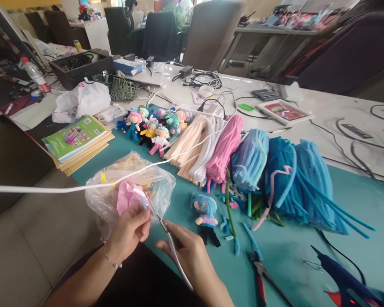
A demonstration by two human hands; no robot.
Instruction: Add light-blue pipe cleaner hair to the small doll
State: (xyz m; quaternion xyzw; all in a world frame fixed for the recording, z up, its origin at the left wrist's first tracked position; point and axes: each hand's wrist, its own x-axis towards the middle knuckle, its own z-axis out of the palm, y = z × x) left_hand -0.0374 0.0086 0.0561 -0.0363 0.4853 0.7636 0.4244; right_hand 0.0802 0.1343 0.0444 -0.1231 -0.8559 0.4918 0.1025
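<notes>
My left hand (129,230) is closed, its thumb and forefinger pinching a small piece of blue pipe cleaner (144,203). In my right hand (187,245) is a pair of long silver tweezers (170,241), its patterned tip slanting up toward the blue piece; whether the two touch I cannot tell. Behind my fingers lies a clear plastic bag (99,213) with a crumpled pink sheet (128,196) in it. Right of my right hand, a small doll (208,217) with blue hair lies on the green mat (294,260), beside blue and green pipe cleaner offcuts (232,213).
Bundles of cream (188,143), pink (225,147) and blue pipe cleaners (251,157) line the mat. Several finished dolls (160,123) lie beyond. Pliers (259,273) and a glue gun (342,273) lie right. A white cord (67,188) crosses over the bag. Notebooks (77,138) sit left.
</notes>
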